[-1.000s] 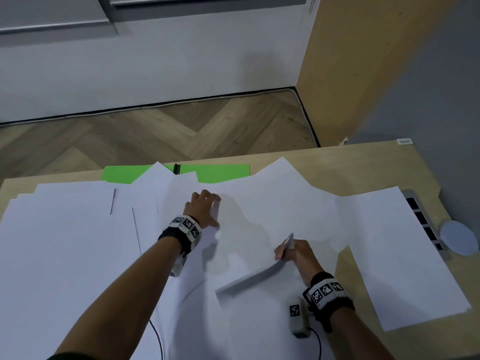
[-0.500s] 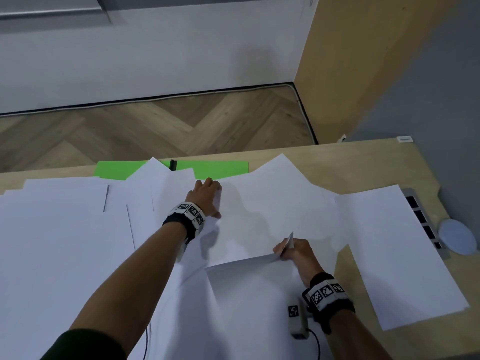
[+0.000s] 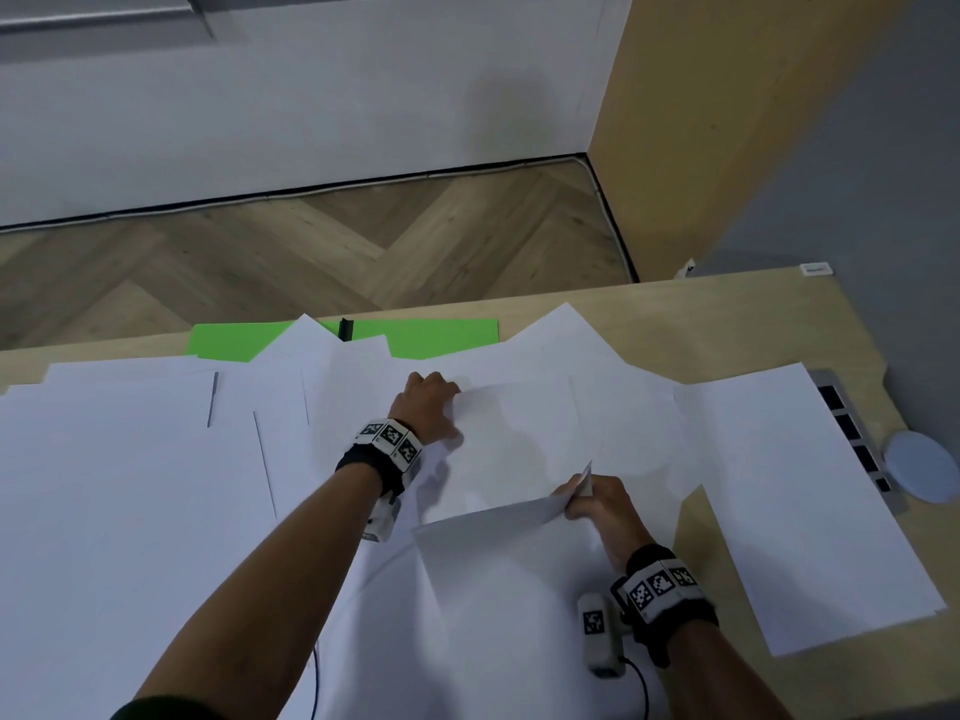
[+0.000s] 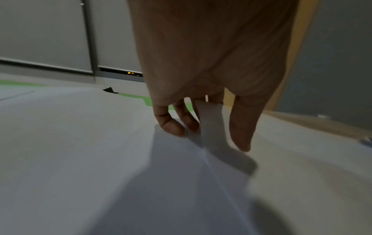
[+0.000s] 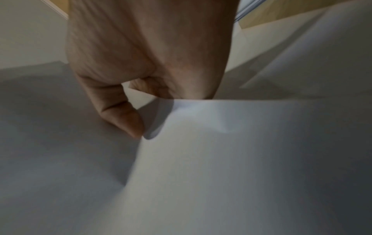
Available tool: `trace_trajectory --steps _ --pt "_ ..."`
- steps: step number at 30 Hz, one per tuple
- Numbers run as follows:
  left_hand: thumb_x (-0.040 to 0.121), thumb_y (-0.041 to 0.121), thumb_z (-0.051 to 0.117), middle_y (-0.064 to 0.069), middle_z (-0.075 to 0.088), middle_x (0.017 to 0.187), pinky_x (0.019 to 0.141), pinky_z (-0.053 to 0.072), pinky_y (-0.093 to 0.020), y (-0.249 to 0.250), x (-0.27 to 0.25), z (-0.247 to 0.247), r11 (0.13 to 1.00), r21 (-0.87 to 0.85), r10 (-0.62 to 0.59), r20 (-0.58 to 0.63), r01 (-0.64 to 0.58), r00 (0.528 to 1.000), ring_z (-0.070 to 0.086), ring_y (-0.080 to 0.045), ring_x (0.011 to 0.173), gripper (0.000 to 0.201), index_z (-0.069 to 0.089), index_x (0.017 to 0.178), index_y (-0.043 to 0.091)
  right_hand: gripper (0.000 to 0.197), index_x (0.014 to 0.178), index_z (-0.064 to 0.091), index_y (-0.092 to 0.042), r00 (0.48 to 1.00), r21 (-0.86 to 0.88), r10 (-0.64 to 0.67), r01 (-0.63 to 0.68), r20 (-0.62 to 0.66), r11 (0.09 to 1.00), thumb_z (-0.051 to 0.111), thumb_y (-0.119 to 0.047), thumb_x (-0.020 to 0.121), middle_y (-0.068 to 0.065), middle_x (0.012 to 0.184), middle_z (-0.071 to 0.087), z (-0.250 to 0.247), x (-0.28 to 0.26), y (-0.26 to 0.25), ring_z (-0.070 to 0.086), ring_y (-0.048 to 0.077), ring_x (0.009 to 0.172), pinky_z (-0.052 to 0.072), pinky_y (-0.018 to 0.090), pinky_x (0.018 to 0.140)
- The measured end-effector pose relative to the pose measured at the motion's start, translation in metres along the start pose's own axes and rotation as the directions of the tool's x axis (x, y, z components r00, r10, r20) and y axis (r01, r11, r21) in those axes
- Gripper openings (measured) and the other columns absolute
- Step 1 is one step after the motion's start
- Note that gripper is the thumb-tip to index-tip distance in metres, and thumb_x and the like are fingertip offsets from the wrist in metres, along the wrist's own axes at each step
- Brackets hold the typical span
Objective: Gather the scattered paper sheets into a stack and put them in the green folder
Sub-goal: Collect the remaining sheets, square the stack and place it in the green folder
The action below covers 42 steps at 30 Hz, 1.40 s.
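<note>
White paper sheets (image 3: 130,485) lie overlapping across most of the wooden table (image 3: 727,324). The green folder (image 3: 441,337) sits at the far edge, its near half hidden under sheets. My left hand (image 3: 447,402) is in the middle of the spread and pinches the left edge of one sheet (image 3: 524,428); in the left wrist view that paper (image 4: 211,120) rises between fingers and thumb of the left hand (image 4: 209,136). My right hand (image 3: 576,498) pinches the far corner of a nearer sheet (image 3: 509,563), lifted off the pile. The right wrist view shows the thumb (image 5: 124,117) pressing that sheet (image 5: 241,151).
A single sheet (image 3: 805,511) lies apart at the right. Beyond it are a grey socket strip (image 3: 852,444) and a round white disc (image 3: 917,465) near the table's right edge. A black clip (image 3: 345,328) stands on the folder. A cable (image 3: 641,688) hangs from my right wrist.
The sheet in my right hand has swung from nearly edge-on to lying flatter towards me. My left hand has slid slightly forward and has taken hold of a sheet's edge.
</note>
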<state>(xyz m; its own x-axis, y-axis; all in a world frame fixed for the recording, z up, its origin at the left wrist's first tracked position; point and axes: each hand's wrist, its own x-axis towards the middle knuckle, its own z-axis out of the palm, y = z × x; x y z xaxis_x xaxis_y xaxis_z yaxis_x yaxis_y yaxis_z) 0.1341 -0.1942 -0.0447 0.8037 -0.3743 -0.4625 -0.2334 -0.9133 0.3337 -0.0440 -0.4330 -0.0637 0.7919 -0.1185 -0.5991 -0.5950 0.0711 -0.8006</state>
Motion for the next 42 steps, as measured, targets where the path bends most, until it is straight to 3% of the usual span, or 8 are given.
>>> trace_trajectory --steps 4,9,14,17,22,27,36,42 --pt "0.070 0.007 0.079 -0.007 0.065 0.100 0.075 0.053 -0.034 -0.011 -0.007 -0.006 0.900 -0.422 -0.114 0.015 0.109 0.993 0.062 -0.028 0.094 0.054 0.058 0.118 0.019 0.013 0.069 0.062 -0.003 1.000 0.037 0.002 -0.002 0.000 0.999 0.061 -0.005 0.057 0.011 0.072 0.062 0.001 -0.002 -0.003 0.058 0.024 0.073 0.040 0.033 0.072" --pt "0.076 0.002 0.079 -0.005 0.057 0.062 0.058 0.045 -0.027 -0.018 -0.043 0.002 0.364 -0.909 -0.272 0.103 0.201 0.957 0.052 -0.019 0.057 0.025 0.059 0.089 0.009 0.038 0.096 0.073 0.005 0.998 0.161 0.007 0.002 -0.058 0.987 0.065 -0.005 0.060 0.021 0.094 0.073 0.003 0.002 -0.001 0.069 0.034 0.090 0.050 0.040 0.082" --pt "0.077 0.016 0.067 -0.017 0.070 0.092 0.077 0.050 -0.039 -0.010 -0.069 0.026 0.667 -0.731 -0.049 0.150 0.144 0.988 0.060 -0.019 0.090 0.020 0.071 0.089 0.000 0.045 0.101 0.073 0.004 0.997 0.197 0.004 0.012 -0.080 0.980 0.062 -0.008 0.060 0.017 0.092 0.073 0.006 -0.002 -0.006 0.069 0.029 0.087 0.050 0.038 0.081" --pt "0.080 0.010 0.059 -0.007 0.050 0.066 0.062 0.034 -0.029 0.010 -0.082 0.027 0.789 -0.589 -0.099 0.160 0.175 0.982 0.026 -0.019 0.078 0.024 0.047 0.059 0.009 0.040 0.098 0.074 0.002 0.996 0.193 0.000 0.017 -0.092 0.981 0.062 -0.008 0.061 0.017 0.091 0.073 0.009 -0.003 -0.010 0.068 0.032 0.088 0.050 0.039 0.084" --pt "0.088 0.009 0.061 -0.016 0.071 0.091 0.076 0.050 -0.037 0.005 -0.086 0.009 0.813 -0.579 -0.198 -0.166 0.067 0.966 0.064 -0.020 0.093 0.012 0.068 0.085 0.000 0.027 0.106 0.072 0.002 0.991 0.187 0.057 -0.034 -0.120 0.982 0.055 0.004 0.085 0.021 0.096 0.074 0.008 -0.001 -0.016 0.069 0.036 0.087 0.053 0.040 0.080" --pt "0.069 0.046 0.070 -0.009 0.074 0.084 0.069 0.055 -0.042 -0.018 -0.098 -0.060 0.663 -0.740 -0.302 -0.399 -0.110 0.866 0.065 -0.017 0.072 0.035 0.073 0.084 0.015 0.028 0.111 0.072 -0.007 0.986 0.132 0.090 -0.071 -0.143 0.989 0.058 0.000 0.088 0.016 0.104 0.076 0.006 -0.003 0.008 0.070 0.037 0.099 0.056 0.045 0.090" --pt "0.097 0.004 0.052 -0.003 0.073 0.106 0.085 0.054 -0.027 -0.005 -0.119 -0.130 -0.008 -0.870 -0.289 -0.469 -0.492 0.834 0.068 -0.017 0.100 0.020 0.063 0.113 0.008 0.019 0.100 0.076 -0.008 0.979 0.119 0.110 -0.090 -0.174 0.989 0.062 -0.002 0.089 0.014 0.100 0.077 0.012 -0.009 0.009 0.072 0.036 0.096 0.057 0.049 0.090" --pt "0.090 0.012 0.063 -0.002 0.072 0.083 0.075 0.054 -0.035 -0.022 -0.106 -0.070 0.408 -0.905 -0.346 -0.273 -0.118 0.898 0.067 -0.021 0.077 0.005 0.067 0.093 0.014 0.018 0.104 0.075 -0.009 0.977 0.145 0.133 -0.109 -0.167 0.983 0.064 -0.006 0.089 0.014 0.104 0.077 0.011 -0.010 0.012 0.072 0.036 0.098 0.055 0.051 0.096"
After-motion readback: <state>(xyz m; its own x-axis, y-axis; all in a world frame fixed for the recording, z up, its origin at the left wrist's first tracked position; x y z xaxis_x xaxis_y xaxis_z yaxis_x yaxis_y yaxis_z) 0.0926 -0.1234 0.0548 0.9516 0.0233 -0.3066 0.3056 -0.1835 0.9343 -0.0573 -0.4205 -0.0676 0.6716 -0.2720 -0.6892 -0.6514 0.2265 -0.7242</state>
